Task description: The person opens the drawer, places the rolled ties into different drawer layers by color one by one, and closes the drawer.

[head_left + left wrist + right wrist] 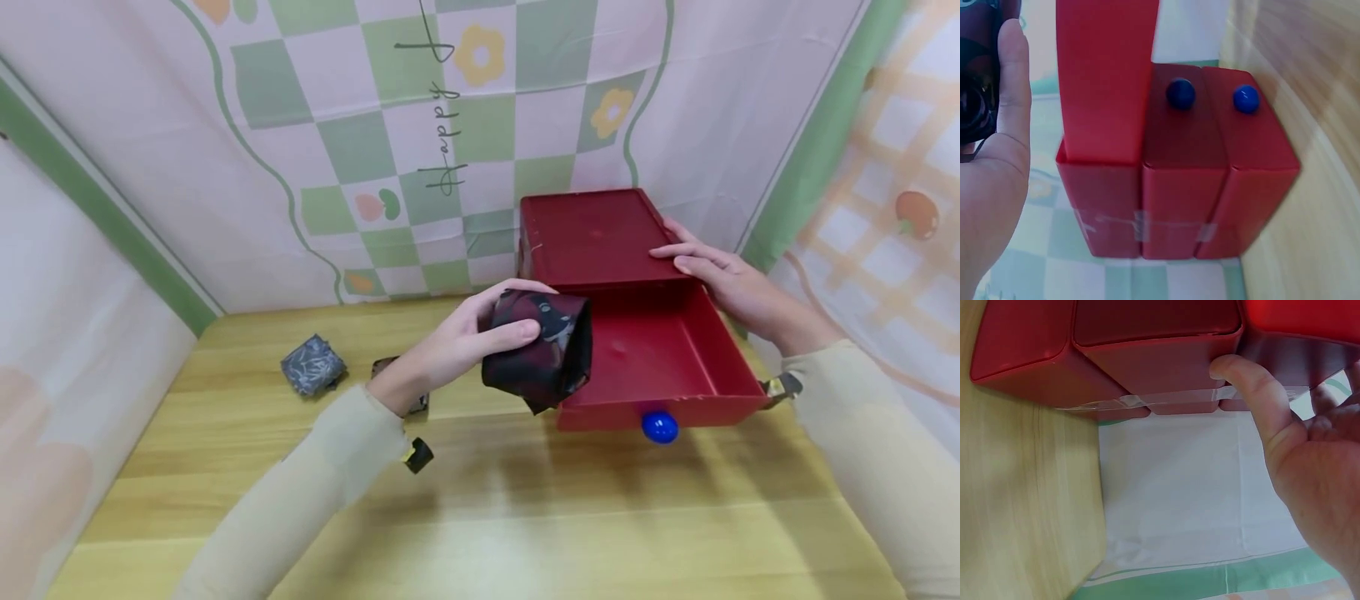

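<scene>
My left hand (476, 329) holds a dark folded cloth (551, 354) with a black, deep-red and grey pattern, the thumb lying across its near side. This cloth overlaps the left edge of an extended red drawer (660, 410) with a blue knob (660, 427). The drawer belongs to a red drawer unit (592, 237), whose other drawers (1188, 144) stay closed in the left wrist view. My right hand (712, 271) rests on the unit's upper right edge with its fingers extended. In the right wrist view, the thumb (1254, 381) touches the unit's side.
A grey patterned folded cloth (312, 367) lies on the wooden table (480, 517) at left. Another brownish folded cloth (384, 365) is partly hidden behind my left wrist. Behind the unit hangs a checked curtain (420, 142). Clear tape (1172, 397) runs along the unit's side.
</scene>
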Available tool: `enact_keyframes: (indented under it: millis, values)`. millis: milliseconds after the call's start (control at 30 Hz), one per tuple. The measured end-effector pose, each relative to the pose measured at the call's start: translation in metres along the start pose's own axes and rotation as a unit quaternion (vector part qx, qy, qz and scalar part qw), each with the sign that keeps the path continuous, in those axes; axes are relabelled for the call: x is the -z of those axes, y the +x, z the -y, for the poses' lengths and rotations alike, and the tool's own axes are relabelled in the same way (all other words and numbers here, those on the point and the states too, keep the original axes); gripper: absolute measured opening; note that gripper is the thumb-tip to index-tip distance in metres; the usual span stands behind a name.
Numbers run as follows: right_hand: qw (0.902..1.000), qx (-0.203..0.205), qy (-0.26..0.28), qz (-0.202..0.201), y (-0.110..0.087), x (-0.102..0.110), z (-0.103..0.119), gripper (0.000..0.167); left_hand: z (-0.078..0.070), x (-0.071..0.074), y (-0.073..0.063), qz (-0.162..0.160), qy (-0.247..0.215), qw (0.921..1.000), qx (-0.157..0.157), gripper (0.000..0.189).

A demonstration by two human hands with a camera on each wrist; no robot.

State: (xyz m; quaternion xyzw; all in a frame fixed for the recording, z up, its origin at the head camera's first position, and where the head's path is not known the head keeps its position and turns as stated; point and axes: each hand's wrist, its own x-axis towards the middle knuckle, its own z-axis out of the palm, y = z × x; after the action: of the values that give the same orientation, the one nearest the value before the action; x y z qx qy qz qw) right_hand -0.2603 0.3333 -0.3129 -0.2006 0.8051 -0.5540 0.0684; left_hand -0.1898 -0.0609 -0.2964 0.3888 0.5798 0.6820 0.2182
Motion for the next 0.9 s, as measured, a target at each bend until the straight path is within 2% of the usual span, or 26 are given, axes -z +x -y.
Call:
enact_keyframes:
  millis: [133, 333, 467, 733, 833, 900]
  values:
    - [1.0000, -0.004, -0.001, -0.001, 0.000, 0.000, 0.000, 0.041, -0.009, -0.010, 0.015, 0.014, 0.022, 0.9997, 0.003, 0.040]
    - [0.9999, -0.008, -0.011, -0.006, -0.001, 0.000, -0.001, 0.042, -0.018, -0.023, 0.034, 0.046, 0.044, 0.9974, 0.035, 0.043]
    - [0.9998, -0.011, -0.014, -0.005, -0.001, 0.001, -0.001, 0.042, -0.021, -0.031, 0.045, 0.050, 0.060, 0.9958, 0.048, 0.047]
    - [1.0000, -0.004, -0.002, -0.009, -0.002, 0.003, -0.001, 0.041, -0.029, -0.049, 0.066, 0.019, 0.116, 0.9904, 0.072, 0.049]
    - [1.0000, -0.003, 0.006, -0.003, -0.002, 0.002, -0.001, 0.041, -0.034, -0.054, 0.072, 0.000, 0.110, 0.9904, 0.084, 0.048]
    - [0.9999, 0.000, 0.010, 0.002, -0.002, 0.001, -0.001, 0.041, -0.035, -0.057, 0.076, -0.015, 0.089, 0.9913, 0.096, 0.048]
